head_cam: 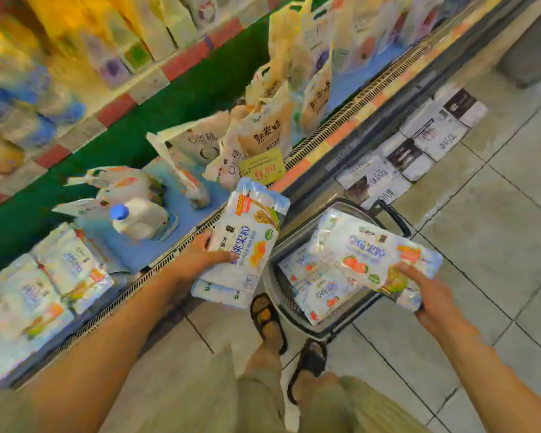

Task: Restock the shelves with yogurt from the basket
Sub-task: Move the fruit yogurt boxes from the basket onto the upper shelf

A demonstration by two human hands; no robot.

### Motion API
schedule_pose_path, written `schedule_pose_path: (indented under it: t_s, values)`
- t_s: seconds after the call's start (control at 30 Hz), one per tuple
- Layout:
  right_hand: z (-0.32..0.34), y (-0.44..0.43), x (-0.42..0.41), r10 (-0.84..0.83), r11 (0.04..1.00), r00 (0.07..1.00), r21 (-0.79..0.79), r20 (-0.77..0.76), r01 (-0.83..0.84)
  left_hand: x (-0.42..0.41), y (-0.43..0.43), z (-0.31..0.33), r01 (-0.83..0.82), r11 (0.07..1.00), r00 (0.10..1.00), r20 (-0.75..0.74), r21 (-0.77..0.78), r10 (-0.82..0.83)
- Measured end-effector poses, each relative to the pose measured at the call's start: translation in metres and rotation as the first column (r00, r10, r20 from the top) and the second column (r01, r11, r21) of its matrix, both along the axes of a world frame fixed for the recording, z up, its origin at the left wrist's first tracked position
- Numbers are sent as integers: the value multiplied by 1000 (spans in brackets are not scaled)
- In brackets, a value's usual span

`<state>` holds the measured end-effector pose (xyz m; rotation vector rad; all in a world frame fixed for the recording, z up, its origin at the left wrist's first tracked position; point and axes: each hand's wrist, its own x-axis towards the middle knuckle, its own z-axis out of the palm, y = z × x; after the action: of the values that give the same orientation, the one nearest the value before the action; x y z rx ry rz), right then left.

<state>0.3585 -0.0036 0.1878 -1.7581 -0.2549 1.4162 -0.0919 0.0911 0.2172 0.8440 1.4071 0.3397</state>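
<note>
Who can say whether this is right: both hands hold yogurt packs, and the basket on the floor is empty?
One thing is wrong: the basket is not empty. The head view shows spare packs lying in it. The rest stands: the left hand holds the left yogurt, the right hand holds the right yogurt, and the basket is on the floor.

Two yogurt multipacks out of the basket, beside the chilled shelf

A white-and-blue yogurt pack with orange fruit print (pixel 247 242) stands tilted on end in the left hand (pixel 197 254), at the shelf's front edge. A red-fruit yogurt pack (pixel 372 254) lies almost flat, gripped at one end by the right hand (pixel 431 295), above the grey basket (pixel 317 332). The basket sits on the floor with more red-fruit packs (pixel 316 289) lying flat inside. Similar packs (pixel 72 264) lie stacked on the blue shelf (pixel 132 248)
</note>
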Motion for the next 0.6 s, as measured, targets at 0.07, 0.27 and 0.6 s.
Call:
schedule_pose_path:
  t_s: [0.07, 0.27, 0.6]
  values:
    - [26, -2, 0, -9, 998, 999, 62, -45, 12, -8, -1, 25, 8, 999, 1000, -7, 38, -8]
    - [106, 0, -7, 106, 969, 987, 236, -121, -76, -38, -33, 105, -44, 991, 999, -17, 127, 47]
    - [239, -2, -63, 402, 849, 885, 459, -236, -263, -112, -142, 226, -111, 952, 991, -37, 286, 127]
